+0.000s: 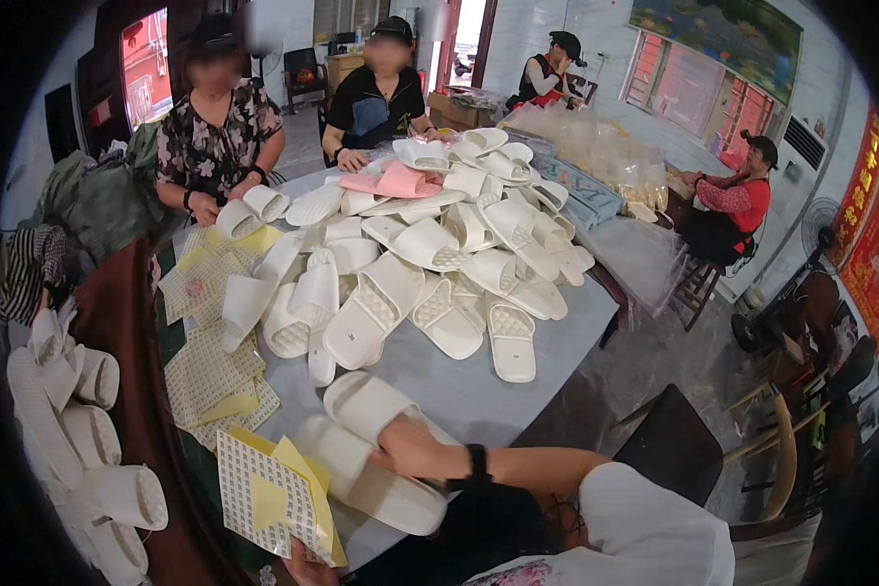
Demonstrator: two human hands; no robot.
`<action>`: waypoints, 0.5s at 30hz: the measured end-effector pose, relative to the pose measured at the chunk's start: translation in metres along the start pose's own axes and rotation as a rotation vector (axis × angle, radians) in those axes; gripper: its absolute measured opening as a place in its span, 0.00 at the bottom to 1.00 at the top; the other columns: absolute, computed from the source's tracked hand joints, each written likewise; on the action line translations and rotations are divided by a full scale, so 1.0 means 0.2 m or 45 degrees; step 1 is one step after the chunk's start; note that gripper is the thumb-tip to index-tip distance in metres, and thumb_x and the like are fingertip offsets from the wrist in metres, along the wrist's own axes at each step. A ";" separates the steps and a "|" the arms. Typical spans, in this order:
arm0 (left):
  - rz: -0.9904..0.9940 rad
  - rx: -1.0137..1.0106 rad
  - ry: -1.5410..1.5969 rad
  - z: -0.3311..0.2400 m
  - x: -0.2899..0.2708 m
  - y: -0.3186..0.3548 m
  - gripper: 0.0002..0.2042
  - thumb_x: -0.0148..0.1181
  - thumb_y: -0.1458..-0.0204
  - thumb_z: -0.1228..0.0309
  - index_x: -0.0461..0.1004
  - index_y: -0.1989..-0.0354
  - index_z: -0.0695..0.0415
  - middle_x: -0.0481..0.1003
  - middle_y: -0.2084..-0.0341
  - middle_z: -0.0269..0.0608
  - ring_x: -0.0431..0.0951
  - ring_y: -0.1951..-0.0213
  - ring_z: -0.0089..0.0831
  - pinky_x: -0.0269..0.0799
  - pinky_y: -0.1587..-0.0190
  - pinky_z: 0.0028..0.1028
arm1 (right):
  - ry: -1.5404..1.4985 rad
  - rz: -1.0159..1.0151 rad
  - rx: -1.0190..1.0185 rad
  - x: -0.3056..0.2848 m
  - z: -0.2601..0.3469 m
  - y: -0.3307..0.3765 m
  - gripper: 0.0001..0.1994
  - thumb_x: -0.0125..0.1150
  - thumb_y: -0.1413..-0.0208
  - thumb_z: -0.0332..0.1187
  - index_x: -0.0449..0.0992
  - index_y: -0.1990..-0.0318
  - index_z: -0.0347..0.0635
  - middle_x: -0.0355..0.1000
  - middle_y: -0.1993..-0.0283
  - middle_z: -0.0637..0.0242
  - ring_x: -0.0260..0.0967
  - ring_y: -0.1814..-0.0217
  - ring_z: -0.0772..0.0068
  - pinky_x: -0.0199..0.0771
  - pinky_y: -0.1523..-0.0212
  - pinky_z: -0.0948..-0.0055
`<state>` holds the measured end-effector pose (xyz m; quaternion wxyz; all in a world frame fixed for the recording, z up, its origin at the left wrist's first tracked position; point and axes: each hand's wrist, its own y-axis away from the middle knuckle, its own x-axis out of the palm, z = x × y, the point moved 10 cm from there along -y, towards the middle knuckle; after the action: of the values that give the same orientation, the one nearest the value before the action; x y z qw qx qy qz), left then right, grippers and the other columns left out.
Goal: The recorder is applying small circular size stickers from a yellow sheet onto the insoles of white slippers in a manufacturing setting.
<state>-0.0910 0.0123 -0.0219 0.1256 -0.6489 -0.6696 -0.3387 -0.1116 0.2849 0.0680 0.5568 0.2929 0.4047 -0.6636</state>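
At the lower edge my left hand point(309, 564) grips some yellow-backed sticker sheets point(264, 483), printed with rows of small dark marks. The sheets stand tilted, and most of that hand is cut off or hidden. My right hand point(417, 450) reaches in from the right, a black band on its wrist, its fingers closed at a pair of white slippers point(400, 498) at the near table edge. The two slippers lie side by side, slightly blurred. Beyond them rises a large pile of white slippers point(430, 244), with a pink slipper point(400, 182) on its far side.
More sticker sheets point(210, 361) cover the table's left side. White slippers point(88, 439) are stacked at far left. Two people stand across the grey table point(566, 361), one with a hand near slippers; two others sit farther back. Chairs point(669, 444) stand at right.
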 end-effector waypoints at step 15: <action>0.046 0.422 -0.560 -0.11 -0.04 0.08 0.20 0.53 0.50 0.69 0.62 0.49 0.62 0.68 0.58 0.46 0.70 0.59 0.35 0.68 0.60 0.32 | 0.464 -0.637 0.250 -1.58 -0.74 -0.66 0.20 0.54 0.56 0.47 0.74 0.73 0.32 0.70 0.75 0.48 0.70 0.70 0.53 0.68 0.70 0.62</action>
<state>-0.0801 -0.0087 -0.0062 0.0879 -0.6893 -0.7153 -0.0732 -0.1835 0.5783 0.2879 0.2639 0.3507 0.4913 -0.7523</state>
